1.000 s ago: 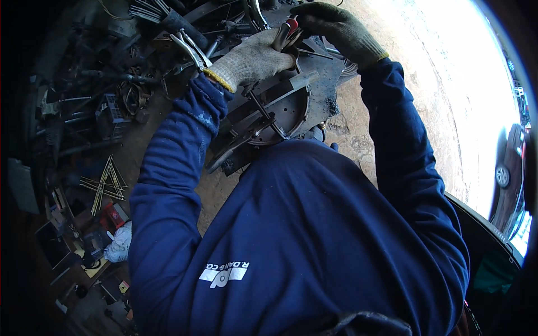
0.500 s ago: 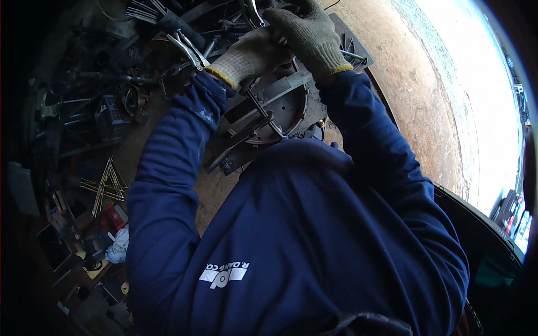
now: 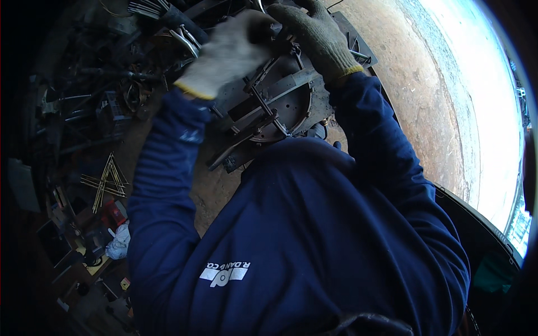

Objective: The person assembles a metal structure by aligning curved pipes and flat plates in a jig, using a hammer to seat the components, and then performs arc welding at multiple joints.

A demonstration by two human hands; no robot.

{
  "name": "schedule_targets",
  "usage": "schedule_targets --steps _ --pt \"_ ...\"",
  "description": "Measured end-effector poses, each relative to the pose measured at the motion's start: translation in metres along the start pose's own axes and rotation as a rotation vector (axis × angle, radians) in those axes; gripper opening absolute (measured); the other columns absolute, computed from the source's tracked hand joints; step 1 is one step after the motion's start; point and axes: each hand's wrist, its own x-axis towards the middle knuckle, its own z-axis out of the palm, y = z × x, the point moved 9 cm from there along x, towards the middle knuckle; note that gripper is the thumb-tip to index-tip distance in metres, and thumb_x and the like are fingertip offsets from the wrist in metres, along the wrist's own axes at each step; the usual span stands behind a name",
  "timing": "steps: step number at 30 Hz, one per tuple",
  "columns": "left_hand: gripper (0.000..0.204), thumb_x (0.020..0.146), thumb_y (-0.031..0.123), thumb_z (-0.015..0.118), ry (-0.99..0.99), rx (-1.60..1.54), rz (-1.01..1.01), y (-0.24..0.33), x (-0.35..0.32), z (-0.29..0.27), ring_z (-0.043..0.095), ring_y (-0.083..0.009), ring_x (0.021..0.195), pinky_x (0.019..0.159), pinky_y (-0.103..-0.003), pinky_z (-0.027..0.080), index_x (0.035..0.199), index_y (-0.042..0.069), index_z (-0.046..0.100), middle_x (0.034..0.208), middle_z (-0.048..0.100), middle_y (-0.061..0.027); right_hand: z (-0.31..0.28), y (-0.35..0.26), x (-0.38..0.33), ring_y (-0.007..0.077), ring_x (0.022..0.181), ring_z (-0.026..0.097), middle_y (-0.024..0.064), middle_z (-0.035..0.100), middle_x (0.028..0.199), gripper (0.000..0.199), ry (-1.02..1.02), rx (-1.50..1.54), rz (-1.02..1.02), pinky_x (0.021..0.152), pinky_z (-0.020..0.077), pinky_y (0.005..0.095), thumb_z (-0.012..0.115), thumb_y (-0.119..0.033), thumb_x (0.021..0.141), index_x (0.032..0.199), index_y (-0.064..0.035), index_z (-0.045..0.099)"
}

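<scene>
Both my hands wear grey knitted gloves with yellow cuffs. My left hand (image 3: 232,50) is smeared by motion over the left side of a dark metal fixture, so its fingers cannot be read. At the fixture's far end, my right hand (image 3: 320,42) is closed; whatever it grips is hidden by the glove and the picture's top edge. The metal fixture (image 3: 287,92) has a round plate, a curved slotted rim and flat bars across it. A lever-like bar (image 3: 232,150) sticks out at its near left. Locking pliers (image 3: 185,42) lie left of my left hand.
Thin rods stand in a dark tube (image 3: 182,25) at the far left. Metal scrap and tools crowd the left side. Yellowish rods (image 3: 106,182) lie crossed on the floor, near a red object (image 3: 115,214) and a white bag (image 3: 118,242). Bare brown ground (image 3: 414,95) stretches right.
My left hand has pulled away from my right hand, toward the left, uncovering more of the fixture. My right hand has stayed at the far end, shifting slightly.
</scene>
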Motion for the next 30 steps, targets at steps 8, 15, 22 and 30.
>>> schedule_targets --steps 8,15,22,30 --pt "0.041 0.089 0.028 0.080 0.016 0.331 -0.225 -0.038 -0.063 -0.050 0.071 -0.0253 0.103 0.092 -0.038 0.057 0.122 0.007 0.069 0.114 0.073 -0.0112 -0.003 0.014 -0.006 0.0248 0.110 0.066 0.0180 0.068 0.123 0.084 0.187 -0.034 0.029 0.093 0.0517 0.0341 0.073 -0.054 0.087 0.143 0.0041 0.050" --pt "0.036 0.093 0.041 0.073 -0.186 0.434 -0.429 -0.040 -0.058 -0.019 0.069 -0.0243 0.104 0.095 -0.039 0.055 0.116 0.014 0.075 0.111 0.071 -0.0086 0.002 0.027 0.000 0.0196 0.100 0.064 0.0139 0.066 0.115 0.076 0.228 0.117 0.017 0.083 0.0508 0.0305 0.070 -0.047 0.093 0.143 0.0063 0.047" --pt "0.032 0.095 0.036 0.071 -0.184 0.209 -0.408 -0.062 -0.066 -0.016 0.069 -0.0200 0.101 0.093 -0.038 0.057 0.116 0.012 0.077 0.111 0.069 -0.0091 0.002 0.023 -0.013 0.0188 0.099 0.062 0.0137 0.065 0.116 0.076 0.219 0.205 -0.073 0.081 0.0504 0.0307 0.071 -0.044 0.094 0.145 0.0058 0.044" --pt "0.035 0.093 0.033 0.076 -0.218 0.199 -0.519 -0.066 -0.066 -0.012 0.070 -0.0138 0.081 0.081 -0.033 0.059 0.117 0.008 0.076 0.115 0.070 -0.0091 -0.001 0.030 -0.014 0.0167 0.094 0.062 0.0107 0.066 0.111 0.069 0.248 0.168 -0.084 0.078 0.0493 0.0287 0.072 -0.042 0.094 0.140 0.0040 0.050"
